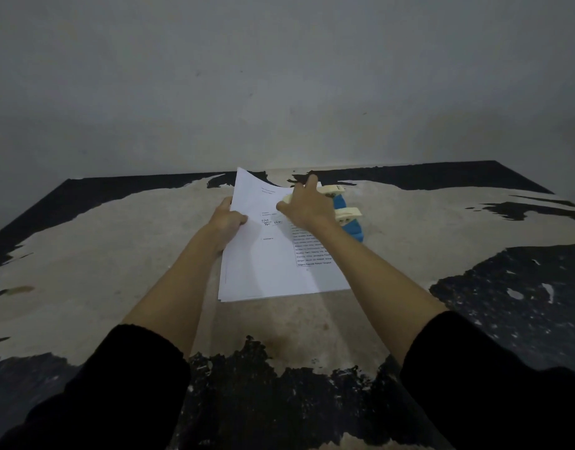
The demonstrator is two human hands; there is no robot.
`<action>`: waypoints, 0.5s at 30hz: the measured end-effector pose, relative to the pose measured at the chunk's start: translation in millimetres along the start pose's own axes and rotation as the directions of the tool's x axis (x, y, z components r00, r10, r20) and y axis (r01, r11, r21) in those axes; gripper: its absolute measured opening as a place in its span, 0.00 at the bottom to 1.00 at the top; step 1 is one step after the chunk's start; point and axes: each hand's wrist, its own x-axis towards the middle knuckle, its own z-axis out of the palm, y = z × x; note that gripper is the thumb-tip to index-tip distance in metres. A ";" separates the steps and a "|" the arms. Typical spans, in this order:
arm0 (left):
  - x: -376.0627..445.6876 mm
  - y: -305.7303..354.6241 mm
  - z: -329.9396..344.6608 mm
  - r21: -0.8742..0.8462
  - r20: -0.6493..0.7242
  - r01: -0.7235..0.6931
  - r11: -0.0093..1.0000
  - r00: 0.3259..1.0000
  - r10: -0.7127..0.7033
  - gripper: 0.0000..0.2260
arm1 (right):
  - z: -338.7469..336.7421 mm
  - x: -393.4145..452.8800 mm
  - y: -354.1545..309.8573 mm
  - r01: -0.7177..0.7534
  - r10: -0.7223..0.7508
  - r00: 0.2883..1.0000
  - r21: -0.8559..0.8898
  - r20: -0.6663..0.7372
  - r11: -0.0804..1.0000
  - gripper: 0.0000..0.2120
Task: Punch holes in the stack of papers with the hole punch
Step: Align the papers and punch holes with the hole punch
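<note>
A stack of white printed papers [266, 264] lies in the middle of the table, its far left corner curled upward. My left hand [226, 219] grips the stack's left edge, thumb on top. My right hand [307, 206] rests on the stack's far right part, fingers spread, over the cream levers of the hole punch. The hole punch [349, 222] has a blue base and cream handles, and stands at the stack's right edge, partly hidden by my right hand. Whether the paper edge sits inside its slot is not visible.
The table [101, 254] is worn, beige with patches of black coating along its edges. A plain grey wall [279, 76] rises right behind the table's far edge. Black sleeves cover both upper arms.
</note>
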 end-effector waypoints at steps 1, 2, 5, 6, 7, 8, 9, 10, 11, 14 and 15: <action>0.7 0.0 -0.3 -0.006 0.006 0.006 1.000 1.000 -0.006 0.21 | 4.2 -2.2 -0.2 0.007 -0.008 1.000 -0.033 -0.008 0.999 0.23; 1.6 -0.3 -0.3 -0.006 0.011 0.007 1.000 1.000 -0.007 0.21 | 8.5 -3.1 0.0 0.011 -0.012 1.000 -0.052 -0.020 0.999 0.23; 3.0 0.8 -0.3 -0.006 0.018 0.000 1.000 1.000 0.000 0.20 | 12.1 -2.3 0.4 0.023 -0.026 0.999 -0.080 -0.041 0.997 0.21; 2.9 1.0 -0.2 -0.008 0.018 0.000 1.000 1.000 0.001 0.20 | 11.4 -2.1 0.8 0.025 -0.029 0.999 -0.083 -0.043 0.996 0.21; 2.7 1.1 -0.4 -0.005 0.017 0.000 1.000 1.000 0.001 0.19 | 11.4 -2.0 0.5 0.028 -0.032 0.999 -0.089 -0.042 0.996 0.21; 2.6 1.2 -0.4 -0.007 0.019 0.001 1.000 1.000 -0.001 0.19 | 10.8 -2.4 -0.3 0.032 -0.036 0.999 -0.097 -0.039 0.995 0.20; 2.2 0.6 -0.5 -0.011 0.019 0.001 1.000 1.000 -0.001 0.18 | 10.4 -3.5 -0.8 0.034 -0.038 0.999 -0.100 -0.035 0.994 0.20; 2.6 0.3 -0.4 -0.016 0.016 -0.002 1.000 1.000 0.002 0.18 | 10.2 -3.7 -0.9 0.034 -0.037 0.999 -0.099 -0.031 0.995 0.19; 2.7 0.4 -0.1 -0.017 0.013 -0.007 1.000 1.000 0.008 0.18 | 9.7 -3.3 -0.7 0.033 -0.036 0.999 -0.100 -0.025 0.994 0.19; 1.6 0.3 -0.1 -0.012 0.010 -0.011 1.000 1.000 0.011 0.17 | 7.1 -2.5 0.2 0.032 -0.032 0.999 -0.097 -0.001 0.995 0.21; 1.9 0.0 -0.3 -0.007 0.011 -0.011 1.000 1.000 0.011 0.17 | 6.1 -1.6 0.7 0.033 -0.032 0.999 -0.083 0.005 0.996 0.21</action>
